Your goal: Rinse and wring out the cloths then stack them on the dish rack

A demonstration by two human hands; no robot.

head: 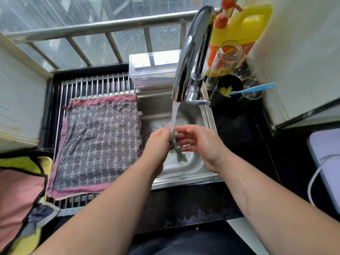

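Note:
A small green cloth (177,148) hangs bunched under the running water from the chrome faucet (191,57), over the steel sink (185,173). My left hand (158,142) grips the cloth's upper part. My right hand (200,142) is beside it, fingers spread and touching the cloth. A grey checked cloth with a pink border (99,144) lies flat on the metal dish rack (92,85) to the left of the sink.
A clear plastic box (152,70) stands behind the sink. A yellow detergent jug (244,28), jars, glasses and a blue brush (253,88) crowd the right corner. Pink and yellow cloths (18,196) lie at the lower left. A black counter edge runs in front.

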